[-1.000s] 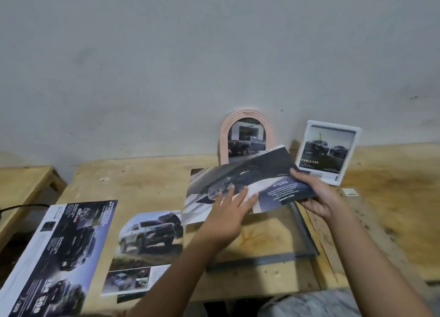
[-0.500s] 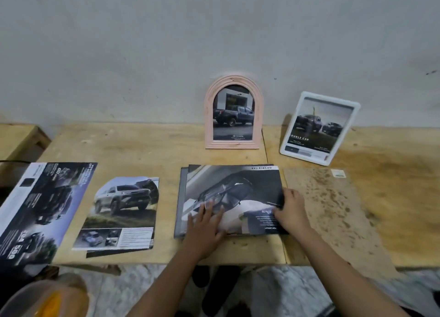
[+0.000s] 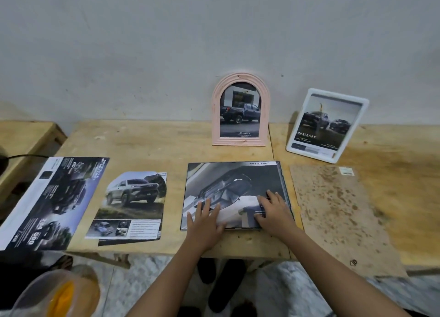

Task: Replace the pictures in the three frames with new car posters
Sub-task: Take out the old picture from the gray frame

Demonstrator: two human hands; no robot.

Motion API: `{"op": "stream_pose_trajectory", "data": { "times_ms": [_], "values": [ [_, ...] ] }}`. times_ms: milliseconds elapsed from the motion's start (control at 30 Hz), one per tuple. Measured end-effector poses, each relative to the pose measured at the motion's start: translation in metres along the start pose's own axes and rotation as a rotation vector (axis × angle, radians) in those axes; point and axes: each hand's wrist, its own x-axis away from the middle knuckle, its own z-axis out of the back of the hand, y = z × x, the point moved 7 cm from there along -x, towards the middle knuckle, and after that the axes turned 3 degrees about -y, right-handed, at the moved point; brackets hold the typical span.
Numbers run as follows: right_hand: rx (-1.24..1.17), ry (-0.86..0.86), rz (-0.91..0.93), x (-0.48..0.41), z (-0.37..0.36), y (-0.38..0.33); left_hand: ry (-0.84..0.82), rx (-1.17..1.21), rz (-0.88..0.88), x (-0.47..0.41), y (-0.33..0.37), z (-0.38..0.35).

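A dark car poster (image 3: 234, 185) lies flat inside a thin grey frame (image 3: 287, 192) in the middle of the wooden table (image 3: 166, 145). My left hand (image 3: 206, 221) rests flat on the poster's near edge, fingers spread. My right hand (image 3: 273, 211) presses flat on its near right corner. A pink arched frame (image 3: 240, 78) with a truck picture leans on the wall behind. A white frame (image 3: 364, 111) with a "Double Cab" picture stands to its right.
A brown backing board (image 3: 338, 211) lies right of the grey frame. A cut SUV poster (image 3: 133, 204) and a long dark brochure (image 3: 52, 202) lie to the left. A low bench (image 3: 26, 135) stands far left. A plastic container (image 3: 57, 295) and dark sandals (image 3: 221, 283) are on the floor.
The poster, held tilted above the frame a second ago, now lies flat in it. Both hands came down onto it and slid along its near edge. My view dropped and widened.
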Motion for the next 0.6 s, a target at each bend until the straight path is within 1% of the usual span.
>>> {"op": "stream_pose_trajectory", "data": {
  "times_ms": [200, 367, 467, 533, 600],
  "values": [
    [-0.071, 0.048, 0.011, 0.005, 0.003, 0.002, 0.048, 0.039, 0.034, -0.006, 0.004, 0.004],
    [-0.308, 0.116, 0.105, 0.028, 0.012, 0.021, 0.113, 0.038, 0.031, -0.018, 0.023, 0.012],
    [-0.402, 0.182, 0.052, 0.045, 0.022, 0.051, 0.075, 0.019, -0.034, -0.030, 0.055, 0.013],
    [-0.481, 0.243, -0.018, 0.056, 0.030, 0.077, 0.046, 0.020, -0.102, -0.039, 0.083, 0.013],
    [-0.592, 0.349, -0.120, 0.074, 0.042, 0.113, 0.012, 0.042, -0.193, -0.044, 0.120, 0.009]
  ]
}}
